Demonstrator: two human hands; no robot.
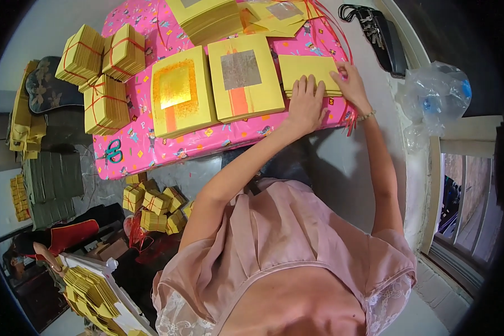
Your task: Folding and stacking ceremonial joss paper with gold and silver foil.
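Note:
A low stack of yellow paper sheets (308, 66) lies near the right end of a table with a pink patterned cover (207, 144). My left hand (308, 105) rests on the stack's near part, its fingers stretched over the top. At the right edge my right hand (354, 87) grips the stack, thumb over the top and fingers bent around the far corner. To the left stand two taller stacks of yellow paper, one with a silver square (241, 70) on top, the other with a gold square (175, 89). Red strings (350, 120) hang by the table's right corner.
Several bundles of yellow paper tied with red string (106, 103) sit at the table's left, with green-handled scissors (113, 151) nearby. Another thick yellow stack (207, 22) stands behind. Tied bundles (157, 204) lie lower down. A clear plastic bag (437, 95) is at the right.

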